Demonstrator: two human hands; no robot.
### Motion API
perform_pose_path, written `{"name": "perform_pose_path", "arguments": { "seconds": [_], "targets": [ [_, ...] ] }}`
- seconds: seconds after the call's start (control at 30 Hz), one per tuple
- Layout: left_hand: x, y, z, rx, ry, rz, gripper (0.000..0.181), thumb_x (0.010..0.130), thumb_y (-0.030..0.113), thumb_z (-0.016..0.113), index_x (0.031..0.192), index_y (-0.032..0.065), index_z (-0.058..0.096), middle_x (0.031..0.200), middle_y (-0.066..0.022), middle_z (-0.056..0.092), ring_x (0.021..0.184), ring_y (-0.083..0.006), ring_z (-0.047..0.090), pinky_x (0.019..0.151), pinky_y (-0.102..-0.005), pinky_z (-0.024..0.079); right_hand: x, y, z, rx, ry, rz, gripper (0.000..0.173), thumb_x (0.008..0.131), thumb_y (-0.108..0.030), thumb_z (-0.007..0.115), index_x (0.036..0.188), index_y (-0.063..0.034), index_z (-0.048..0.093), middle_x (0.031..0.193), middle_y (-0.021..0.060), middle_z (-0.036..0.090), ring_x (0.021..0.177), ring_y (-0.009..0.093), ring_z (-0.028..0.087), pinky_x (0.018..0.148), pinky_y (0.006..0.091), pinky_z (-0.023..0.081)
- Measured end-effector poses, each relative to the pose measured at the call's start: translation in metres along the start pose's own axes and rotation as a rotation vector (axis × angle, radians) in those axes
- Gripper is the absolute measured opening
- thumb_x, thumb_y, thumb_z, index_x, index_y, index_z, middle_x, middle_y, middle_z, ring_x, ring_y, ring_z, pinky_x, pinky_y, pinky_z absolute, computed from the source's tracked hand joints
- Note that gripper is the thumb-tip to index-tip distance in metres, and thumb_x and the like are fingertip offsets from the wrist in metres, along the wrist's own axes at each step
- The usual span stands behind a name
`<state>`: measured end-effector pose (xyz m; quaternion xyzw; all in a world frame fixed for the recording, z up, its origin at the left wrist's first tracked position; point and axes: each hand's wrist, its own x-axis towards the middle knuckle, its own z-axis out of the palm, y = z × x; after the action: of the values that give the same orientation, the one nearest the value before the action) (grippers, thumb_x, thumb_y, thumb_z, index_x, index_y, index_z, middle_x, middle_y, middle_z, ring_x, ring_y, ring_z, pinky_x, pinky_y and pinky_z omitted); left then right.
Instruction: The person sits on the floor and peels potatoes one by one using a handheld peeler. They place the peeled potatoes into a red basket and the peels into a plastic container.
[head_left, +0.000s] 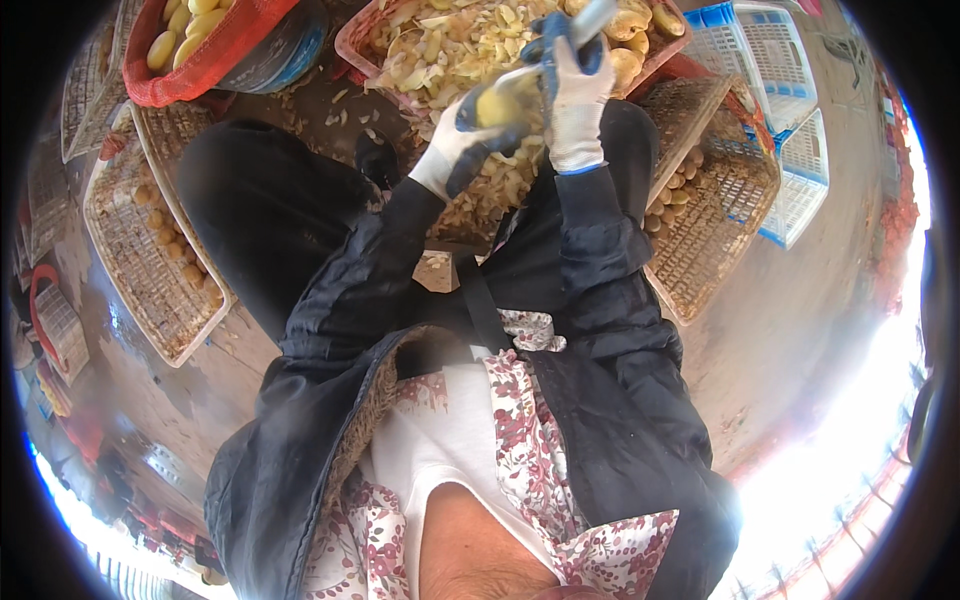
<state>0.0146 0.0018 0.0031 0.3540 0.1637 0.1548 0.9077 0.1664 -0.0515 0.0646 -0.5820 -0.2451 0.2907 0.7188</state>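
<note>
My left hand (461, 142), in a white glove with a blue coated palm, holds a peeled yellow potato (498, 109). To its right, my right hand (576, 94) wears a matching glove and grips a hand peeler (595, 21). The peeler's pale handle sticks out past the fingers; its working end is blurred close to the potato. Both hands are above a heap of potato peelings (487, 191) between my knees. Just beyond, a pink plastic basket (352, 45) is heaped with peelings, with several unpeeled potatoes (628, 66) on its right side.
At upper left, a red mesh bag (146, 91) of peeled potatoes (196, 26) lines a dark tub (281, 56). Dirty plastic baskets with small round produce flank me, left (120, 217) and right (720, 217). Blue-and-white crates (795, 169) stand farther right on the concrete floor (787, 300).
</note>
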Motion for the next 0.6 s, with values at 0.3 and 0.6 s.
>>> {"name": "perform_pose_path", "arguments": {
  "seconds": [0.3, 0.6],
  "targets": [
    [0.011, -0.022, -0.016, 0.38, 0.101, 0.071, 0.073, 0.073, -0.015, 0.072, 0.139, 0.0005, 0.043, 0.124, -0.0072, 0.059, 0.107, -0.016, 0.061, 0.09, -0.0297, 0.054, 0.007, -0.039, 0.009, 0.092, 0.285, 0.385, 0.016, 0.095, -0.008, 0.062, 0.11, -0.0019, 0.061, 0.088, -0.0017, 0.061, 0.072, 0.008, 0.056, 0.062, 0.0234, 0.044],
    [0.013, -0.027, -0.013, 0.48, 0.104, 0.172, 0.081, 0.069, 0.0, 0.084, 0.138, -0.0004, 0.043, 0.124, -0.0089, 0.058, 0.11, -0.0153, 0.059, 0.093, -0.0303, 0.052, 0.009, -0.001, 0.009, 0.02, 0.345, -0.108, 0.014, 0.092, -0.01, 0.068, 0.097, 0.0018, 0.063, 0.082, -0.0003, 0.063, 0.067, 0.006, 0.055, 0.057, 0.0234, 0.045]
  ]
}}
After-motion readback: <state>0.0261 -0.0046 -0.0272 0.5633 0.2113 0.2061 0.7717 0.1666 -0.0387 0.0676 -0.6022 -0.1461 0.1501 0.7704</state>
